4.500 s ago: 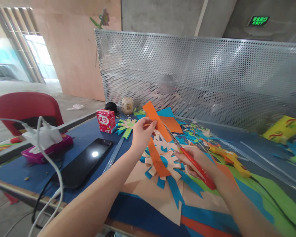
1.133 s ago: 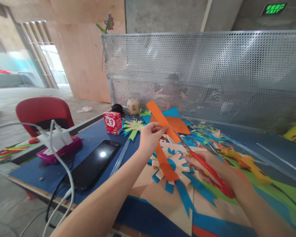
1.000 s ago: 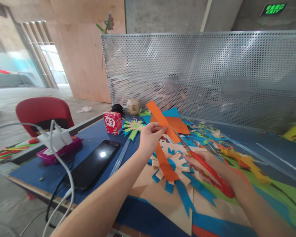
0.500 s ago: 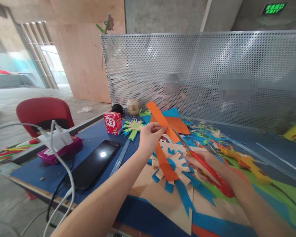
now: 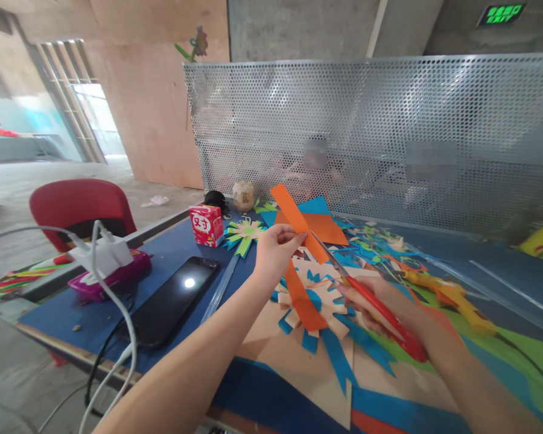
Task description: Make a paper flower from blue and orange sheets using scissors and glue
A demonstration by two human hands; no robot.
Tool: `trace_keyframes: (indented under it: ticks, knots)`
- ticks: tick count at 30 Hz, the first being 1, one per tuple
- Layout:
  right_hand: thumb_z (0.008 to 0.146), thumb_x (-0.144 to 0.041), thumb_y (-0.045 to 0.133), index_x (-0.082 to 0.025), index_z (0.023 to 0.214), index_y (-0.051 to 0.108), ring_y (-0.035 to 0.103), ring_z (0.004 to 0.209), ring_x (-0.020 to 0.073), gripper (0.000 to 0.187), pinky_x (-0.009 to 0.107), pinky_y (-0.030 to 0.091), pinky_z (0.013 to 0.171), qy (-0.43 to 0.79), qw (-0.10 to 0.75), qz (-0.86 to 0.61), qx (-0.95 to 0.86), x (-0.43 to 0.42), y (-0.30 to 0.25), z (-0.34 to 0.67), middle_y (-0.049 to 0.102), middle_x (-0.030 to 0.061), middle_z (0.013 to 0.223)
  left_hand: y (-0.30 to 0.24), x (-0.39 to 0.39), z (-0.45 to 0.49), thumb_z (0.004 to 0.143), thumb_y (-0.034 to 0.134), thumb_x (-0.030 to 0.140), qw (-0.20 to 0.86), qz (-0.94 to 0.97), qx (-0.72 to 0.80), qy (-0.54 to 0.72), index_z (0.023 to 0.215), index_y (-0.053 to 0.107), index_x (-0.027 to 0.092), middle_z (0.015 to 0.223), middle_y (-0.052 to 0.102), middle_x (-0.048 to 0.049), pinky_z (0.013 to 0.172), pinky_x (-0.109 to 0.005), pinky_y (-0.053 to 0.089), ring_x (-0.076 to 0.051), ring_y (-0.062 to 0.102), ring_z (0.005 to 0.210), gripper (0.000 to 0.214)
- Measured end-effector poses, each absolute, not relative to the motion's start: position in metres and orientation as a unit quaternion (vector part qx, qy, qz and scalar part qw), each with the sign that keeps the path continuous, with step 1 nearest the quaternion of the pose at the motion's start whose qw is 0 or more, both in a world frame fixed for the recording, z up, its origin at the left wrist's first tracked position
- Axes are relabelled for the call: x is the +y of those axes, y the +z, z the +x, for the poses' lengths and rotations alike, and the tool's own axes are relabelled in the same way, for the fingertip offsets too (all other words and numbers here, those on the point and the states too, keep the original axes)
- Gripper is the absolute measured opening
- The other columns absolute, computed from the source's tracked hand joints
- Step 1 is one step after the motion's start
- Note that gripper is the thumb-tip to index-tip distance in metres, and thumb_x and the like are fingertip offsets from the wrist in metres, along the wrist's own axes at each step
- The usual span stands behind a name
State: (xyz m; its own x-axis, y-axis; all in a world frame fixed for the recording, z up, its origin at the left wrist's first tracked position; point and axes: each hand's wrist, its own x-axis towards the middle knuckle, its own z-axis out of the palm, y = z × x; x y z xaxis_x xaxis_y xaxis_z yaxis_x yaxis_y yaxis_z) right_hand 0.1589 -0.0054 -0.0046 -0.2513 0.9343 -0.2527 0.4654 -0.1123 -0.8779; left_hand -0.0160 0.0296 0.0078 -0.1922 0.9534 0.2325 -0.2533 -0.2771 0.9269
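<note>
My left hand (image 5: 278, 246) pinches an orange paper strip (image 5: 288, 202) between thumb and fingers, above the table. In my right hand (image 5: 373, 298) is a pair of red-handled scissors (image 5: 387, 313), its blades reaching the strip's right edge beside my left fingertips. How far the blades are parted is hard to tell. Below my hands lies a paper flower (image 5: 339, 310) with blue and cream petals, and another orange strip (image 5: 302, 301) rests across it. Behind the held strip are an orange sheet (image 5: 328, 228) and a blue sheet (image 5: 319, 206).
A phone (image 5: 174, 301), a red box (image 5: 207, 225), a green-and-blue paper flower (image 5: 245, 232) and white chargers (image 5: 104, 256) are at the left. Paper scraps (image 5: 380, 244) and a yellow glue gun (image 5: 452, 295) lie at the right. A perforated metal screen (image 5: 366, 132) stands along the back.
The scissors have shifted very slightly left against the orange strip. My left hand keeps its pinch, and everything else stays put.
</note>
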Motion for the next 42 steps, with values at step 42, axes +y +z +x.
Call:
trace_keyframes:
  ticks: [42]
  knots:
    - [0.064,-0.060,0.056,-0.022,0.062,0.039,0.034,0.023,0.0061,0.043,0.019,0.025,0.024,0.508,0.211,-0.573,-0.607,-0.0042,-0.0029,0.1624,0.036,-0.0088,0.035,0.0072,0.0297,-0.0161,0.060,0.068,0.014,0.448,0.457,0.400,0.656,0.066,0.059,0.012,0.060,0.065,-0.0031,0.044,-0.022,0.049,-0.011,0.057,0.048,0.011]
